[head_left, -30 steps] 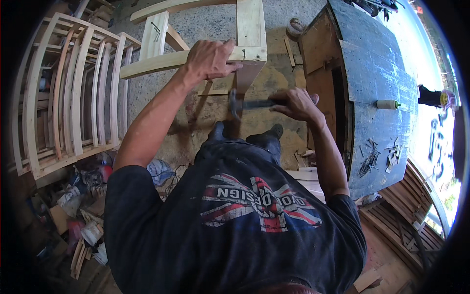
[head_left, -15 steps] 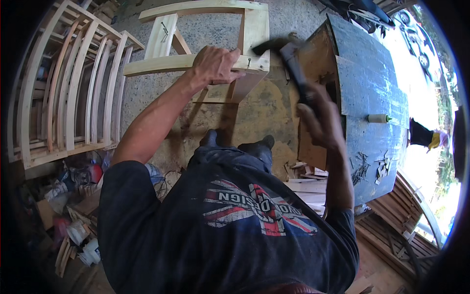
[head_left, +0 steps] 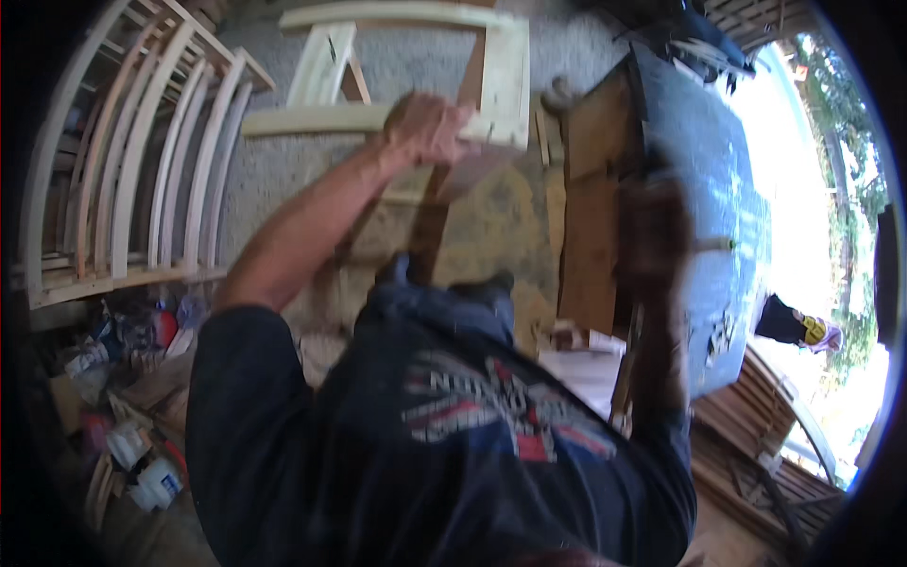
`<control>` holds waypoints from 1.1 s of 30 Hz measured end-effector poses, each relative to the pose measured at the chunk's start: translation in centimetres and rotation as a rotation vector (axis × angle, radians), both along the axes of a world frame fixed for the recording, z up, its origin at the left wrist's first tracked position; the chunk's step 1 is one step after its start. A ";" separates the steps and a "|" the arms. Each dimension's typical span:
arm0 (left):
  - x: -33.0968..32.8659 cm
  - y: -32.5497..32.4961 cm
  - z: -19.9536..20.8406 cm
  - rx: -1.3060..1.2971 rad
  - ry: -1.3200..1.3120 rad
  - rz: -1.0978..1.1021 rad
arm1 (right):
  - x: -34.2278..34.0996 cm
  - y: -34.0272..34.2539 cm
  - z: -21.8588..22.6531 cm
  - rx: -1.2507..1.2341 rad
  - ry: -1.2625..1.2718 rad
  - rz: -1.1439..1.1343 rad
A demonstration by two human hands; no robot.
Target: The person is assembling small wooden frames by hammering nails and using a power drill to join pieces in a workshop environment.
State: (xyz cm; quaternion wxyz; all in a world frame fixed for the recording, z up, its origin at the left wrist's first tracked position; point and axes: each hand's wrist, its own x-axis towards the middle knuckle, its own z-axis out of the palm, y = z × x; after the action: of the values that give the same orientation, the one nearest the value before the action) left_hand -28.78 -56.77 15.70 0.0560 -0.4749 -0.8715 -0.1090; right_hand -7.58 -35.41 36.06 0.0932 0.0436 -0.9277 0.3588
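Observation:
A pale wooden frame (head_left: 507,80) stands ahead of me on the floor. My left hand (head_left: 428,128) is closed around its near rail (head_left: 312,120), close to the right corner. Loose nails (head_left: 332,49) lie on the frame's slanting crosspiece. My right hand (head_left: 654,231) is raised to the right, apart from the frame and smeared by motion. The hammer (head_left: 652,163) in it shows only as a dark blur above the fist, its head not clear.
Slatted wooden frames (head_left: 142,151) are stacked at the left, above a heap of scraps and containers (head_left: 156,482). A bluish-topped workbench (head_left: 704,123) stands at the right, with metal pieces (head_left: 723,335) on it. Another person (head_left: 794,321) is beyond it.
My right hand has swung the hammer away from the frame's corner, to the right and back over the bench side. My left hand keeps its hold on the rail. The view has shifted slightly.

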 end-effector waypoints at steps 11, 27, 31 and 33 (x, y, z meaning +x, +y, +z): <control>-0.5 -0.2 -0.1 -0.042 0.037 0.038 | 0.5 1.0 -4.0 0.010 -0.051 -0.011; -0.2 -0.1 0.6 0.106 0.040 -0.019 | 1.1 2.8 2.9 -0.357 0.612 0.229; -0.3 -0.2 0.8 0.023 -0.015 0.026 | 0.4 1.8 -5.1 0.229 -0.027 0.034; -0.4 -0.2 1.1 0.133 -0.043 -0.065 | 0.4 0.8 -5.6 0.248 -0.334 -0.083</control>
State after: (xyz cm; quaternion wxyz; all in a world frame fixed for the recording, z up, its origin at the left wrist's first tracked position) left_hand -29.19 -57.02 16.75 0.0651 -0.4956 -0.8474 -0.1788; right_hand -7.22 -34.61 30.48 -0.0532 -0.0437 -0.9684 0.2398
